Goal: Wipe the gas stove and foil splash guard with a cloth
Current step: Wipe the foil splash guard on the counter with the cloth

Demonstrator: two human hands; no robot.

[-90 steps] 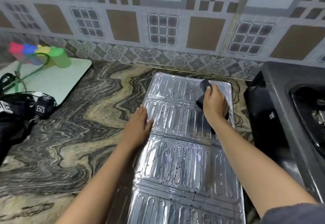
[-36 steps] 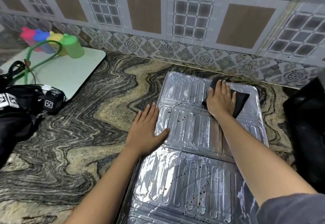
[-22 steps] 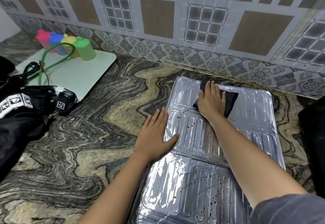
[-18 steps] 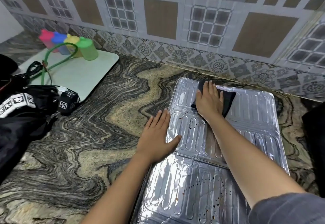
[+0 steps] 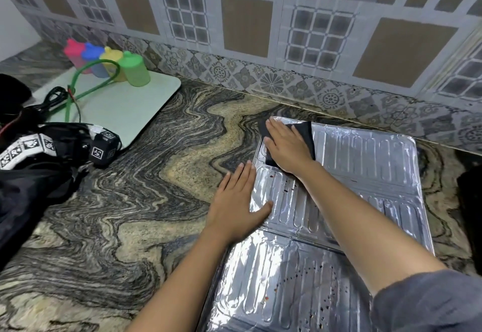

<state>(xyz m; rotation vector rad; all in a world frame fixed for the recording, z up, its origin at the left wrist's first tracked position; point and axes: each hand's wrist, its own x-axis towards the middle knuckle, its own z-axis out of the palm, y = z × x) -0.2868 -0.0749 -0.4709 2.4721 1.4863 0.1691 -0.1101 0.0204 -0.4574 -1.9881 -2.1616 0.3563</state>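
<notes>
Silver foil splash guard (image 5: 365, 170) lies flat on the marbled counter (image 5: 146, 201), its long axis running from near us toward the far tiled wall (image 5: 247, 18). We press our right hand (image 5: 287, 144), fingers spread flat, on a black cloth (image 5: 305, 133) at the guard's far left corner. Our left hand (image 5: 237, 206) rests palm-down and flat over the guard's left edge, gripping nothing.

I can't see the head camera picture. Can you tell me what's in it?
A person's right hand presses a black cloth flat on the far left corner of a foil splash guard lying on a marbled counter. The left hand rests flat on the guard's left edge.
</notes>
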